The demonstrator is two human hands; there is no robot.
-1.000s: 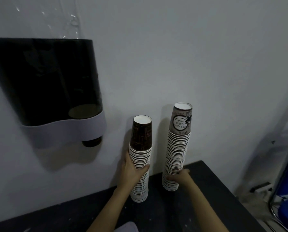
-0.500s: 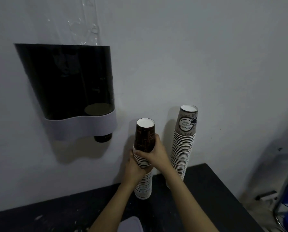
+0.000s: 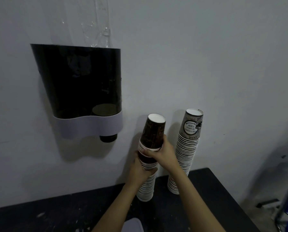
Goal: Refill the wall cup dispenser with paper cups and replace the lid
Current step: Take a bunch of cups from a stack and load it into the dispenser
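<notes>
A dark cup dispenser [image 3: 79, 81] with a pale grey band along its lower edge is fixed to the white wall [image 3: 207, 56] at the left of the scene. No lid is seen on its open top, above which a strip of clear plastic [image 3: 96, 22] is stuck to the wall. The base of a dark cup [image 3: 108, 137] is seen poking out beneath the band at the dispenser's right end, and the top of that cup shows dimly through the tinted front.

Two stacks of upturned paper cups are stood on the black desk [image 3: 207, 198] against the wall, to the right of the dispenser and lower than it. The brown stack [image 3: 148, 164] is on the left, and the taller grey stack [image 3: 186, 156], printed with a round label, is just beside it on the right, untouched and leaning slightly.

The brown stack is gripped by both hands. The left hand [image 3: 140, 171] is closed around its middle from the left, with the lower cups beneath it still resting on the desk. The right hand [image 3: 163, 153] is closed around the upper part, its fingers [image 3: 148, 152] wrapped across the front below the topmost brown cup. The upper part is tilted a little to the right, and a dark gap is visible in the stack between the two hands.

A pale rounded object [image 3: 133, 225] is partly seen at the near edge of the desk; what it is cannot be told.
</notes>
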